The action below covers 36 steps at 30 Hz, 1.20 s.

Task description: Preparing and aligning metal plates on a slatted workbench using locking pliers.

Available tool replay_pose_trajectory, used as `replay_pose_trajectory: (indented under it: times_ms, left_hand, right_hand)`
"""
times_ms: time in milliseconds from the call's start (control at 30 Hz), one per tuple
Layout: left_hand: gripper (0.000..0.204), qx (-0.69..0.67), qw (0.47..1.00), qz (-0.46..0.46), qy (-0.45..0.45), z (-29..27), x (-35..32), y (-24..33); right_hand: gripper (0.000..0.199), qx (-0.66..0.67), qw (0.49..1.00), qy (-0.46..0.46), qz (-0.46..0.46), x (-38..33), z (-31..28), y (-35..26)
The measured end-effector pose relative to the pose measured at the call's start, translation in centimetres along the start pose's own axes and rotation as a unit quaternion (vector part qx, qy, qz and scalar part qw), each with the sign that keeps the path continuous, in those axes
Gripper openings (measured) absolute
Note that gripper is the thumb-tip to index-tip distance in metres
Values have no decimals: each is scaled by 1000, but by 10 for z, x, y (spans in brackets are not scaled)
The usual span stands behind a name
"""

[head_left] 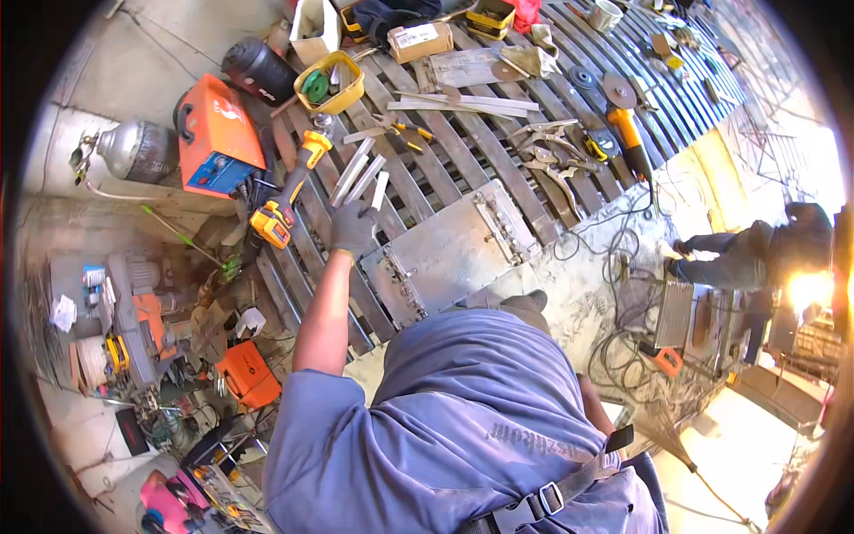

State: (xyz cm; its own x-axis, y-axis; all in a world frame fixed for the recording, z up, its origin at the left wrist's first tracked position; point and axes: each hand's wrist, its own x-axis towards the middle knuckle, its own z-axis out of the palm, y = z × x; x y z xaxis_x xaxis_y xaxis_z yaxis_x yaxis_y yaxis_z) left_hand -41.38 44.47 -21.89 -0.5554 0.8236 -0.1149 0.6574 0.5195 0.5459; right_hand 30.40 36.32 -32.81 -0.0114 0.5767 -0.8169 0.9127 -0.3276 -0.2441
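Observation:
My left hand (354,228), in a dark grey glove, reaches over the slatted metal table (462,160). Its fingers close at the lower end of a short, pale metal strip (380,190). Just beyond the glove lie more cut metal strips (354,174). A flat metal plate (445,252) with a row of fittings along each short side rests at the table's near edge, right of that hand. To the left lies a yellow cordless angle grinder (292,191). My right hand is hidden; only part of the right arm shows beside my body.
An orange welding machine (218,133) and a gas cylinder (138,151) stand at left. Clamps (553,160) and a yellow grinder (625,125) lie on the table. Cables (614,311) coil over the floor. At right another person (747,254) stands near a bright glow.

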Motion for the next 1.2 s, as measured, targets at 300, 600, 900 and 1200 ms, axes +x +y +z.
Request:
replay_pose_trajectory:
  times_ms: [300,600,900,1200]
  left_hand:
    - [28,-811,464,-37,-353,-44,-41,118]
    - [18,-586,751,-32,-304,-2,-80,146]
    - [23,-475,824,43,-305,32,-99,179]
    - [42,-212,973,18,-89,34,-137,152]
  right_hand:
    - [39,4,998,-17,68,-3,-34,-62]
    - [35,123,939,-20,-320,-79,-130,-350]
    - [21,69,913,-92,-392,-92,-151,-439]
    - [23,-158,910,126,-362,39,-165,-452]
